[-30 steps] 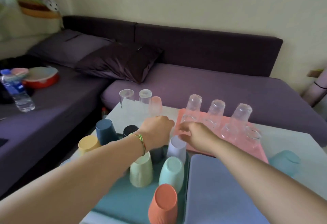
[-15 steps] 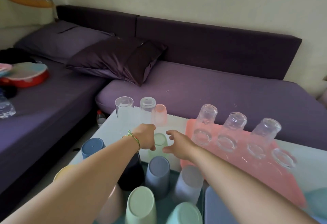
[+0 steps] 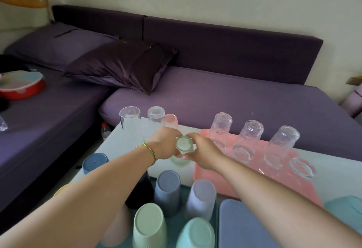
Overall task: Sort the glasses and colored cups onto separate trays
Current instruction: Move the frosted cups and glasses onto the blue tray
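Pale green and see-through, an upside-down tumbler (image 3: 183, 143) sits between the person's two hands, just beside the near-left corner of the pink tray (image 3: 278, 181). The left hand (image 3: 166, 144) wraps its left side and the right hand (image 3: 201, 152) closes on its right, so both hands grasp the one tumbler. Whether it is lifted or resting on the table cannot be told.

On the pink tray stand three upturned clear glasses (image 3: 247, 140) in a row, with more clear glass nearer its right end. Left of the pink tray and nearer the person, a teal tray (image 3: 174, 226) carries upturned coloured cups (image 3: 168, 191) in grey-blue, lilac, sage and mint. Beyond the hands, at the table's far edge, stand two clear glasses (image 3: 130, 117) and a pink-tinted one (image 3: 171, 120).

To do this step well, it seems wise to keep an even grip on both sides, lift straight up, and set the tumbler down in an open spot so it does not knock the crowded pieces nearby.

The table (image 3: 133, 140) is pale and smooth. Behind it runs a purple corner sofa (image 3: 225, 95) with a dark satin cushion (image 3: 121, 65), against a cream wall.
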